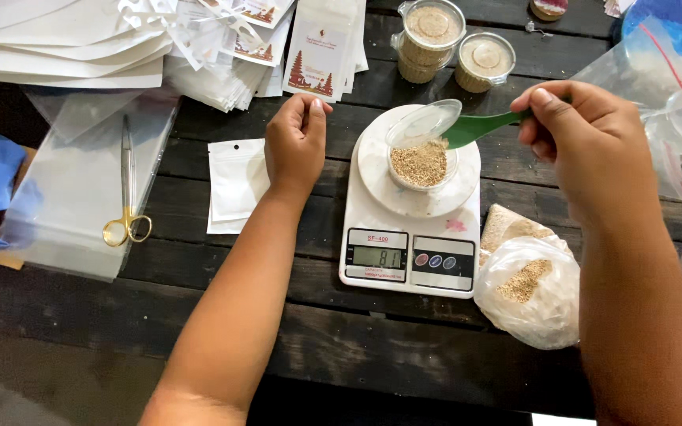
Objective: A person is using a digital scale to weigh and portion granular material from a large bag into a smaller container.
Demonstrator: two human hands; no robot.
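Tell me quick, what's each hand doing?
Left hand: closed in a fist, holding nothing visible.
Right hand: closed on the green spoon.

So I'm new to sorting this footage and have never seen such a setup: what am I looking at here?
One picture, from a camera worn on a person's head, looking down at their own bare hands over a dark wooden table. The right hand holds a green spoon over a small clear tub of grain that stands on a white kitchen scale. The left hand rests as a fist beside the scale. Nearby lie a bag of grain, white pouches and scissors.
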